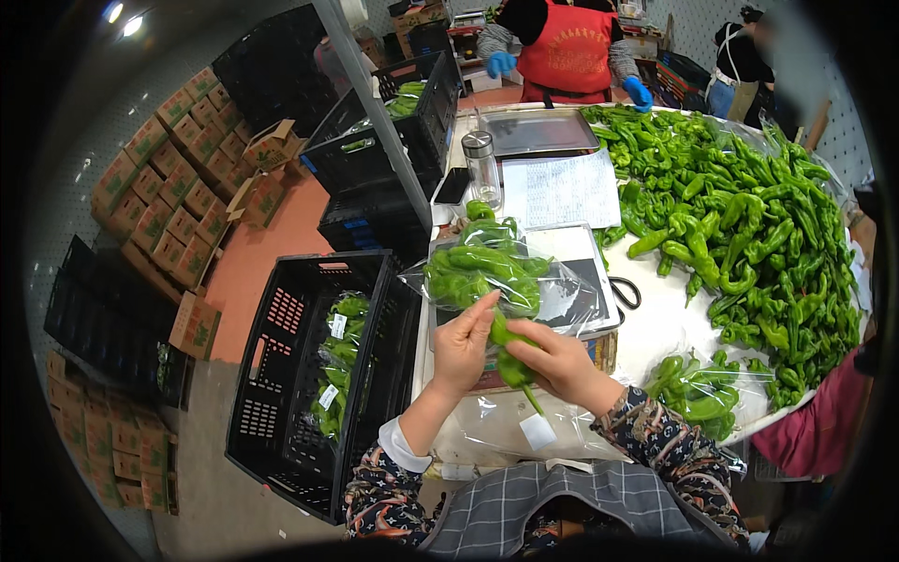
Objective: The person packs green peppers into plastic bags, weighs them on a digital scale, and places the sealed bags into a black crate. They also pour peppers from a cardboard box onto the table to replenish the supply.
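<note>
Both hands meet over the surface (pixel 655 337) edge, left hand (pixel 462 348) pinching the clear bag (pixel 487 272) of green peppers shut, right hand (pixel 560 361) clenched round one pepper (pixel 513 367); best keep the bag mouth gathered tight.

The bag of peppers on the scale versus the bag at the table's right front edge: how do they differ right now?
The bag on the scale is open, its mouth toward the left hand and right hand, which hold a green pepper at it. The bag at the front edge lies apart from both hands. The first looks fuller and rests on the scale; the second lies flat on the table. Both are clear plastic holding long green peppers.
</note>
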A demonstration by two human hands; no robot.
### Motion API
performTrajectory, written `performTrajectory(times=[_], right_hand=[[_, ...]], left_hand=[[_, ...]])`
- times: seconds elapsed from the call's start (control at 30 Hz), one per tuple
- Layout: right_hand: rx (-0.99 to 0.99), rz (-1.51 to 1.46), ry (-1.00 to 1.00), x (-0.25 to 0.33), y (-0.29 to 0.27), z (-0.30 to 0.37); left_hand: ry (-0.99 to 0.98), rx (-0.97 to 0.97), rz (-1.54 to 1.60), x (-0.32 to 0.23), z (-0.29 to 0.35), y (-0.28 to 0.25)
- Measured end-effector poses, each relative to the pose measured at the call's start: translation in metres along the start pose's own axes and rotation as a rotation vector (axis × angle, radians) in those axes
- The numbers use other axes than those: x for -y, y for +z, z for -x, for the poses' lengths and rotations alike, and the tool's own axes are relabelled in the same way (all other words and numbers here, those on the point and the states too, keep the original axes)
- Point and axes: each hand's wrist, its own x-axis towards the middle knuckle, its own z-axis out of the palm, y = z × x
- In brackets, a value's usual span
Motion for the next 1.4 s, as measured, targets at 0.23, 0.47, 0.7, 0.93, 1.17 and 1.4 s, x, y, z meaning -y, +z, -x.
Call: performTrajectory(times=[0.23, 0.47, 0.7, 0.93, 1.17, 1.4], right_hand=[[-0.007, 0.158, -0.011, -0.053, 0.026, -0.034], [-0.126, 0.306, 0.240, -0.032, 0.018, -0.008], [-0.158, -0.022, 0.370, -0.018, 0.036, -0.009], [0.205, 0.645, 0.271, -0.055, 0.052, -0.020], [0.217, 0.488, 0.345, -0.040, 0.008, -0.005], [-0.187, 0.309, 0.600, -0.026, -0.041, 0.044]], left_hand=[[0.126, -0.014, -0.066, 0.012, 0.007, 0.002], [0.089, -0.029, -0.209, 0.007, 0.020, -0.012], [0.127, -0.059, -0.140, 0.023, 0.029, -0.001], [0.259, 0.006, -0.198, 0.024, 0.034, 0.004], [0.231, -0.045, -0.627, 0.003, 0.055, 0.000], [0.687, 0.108, -0.278, -0.012, 0.106, 0.021]])
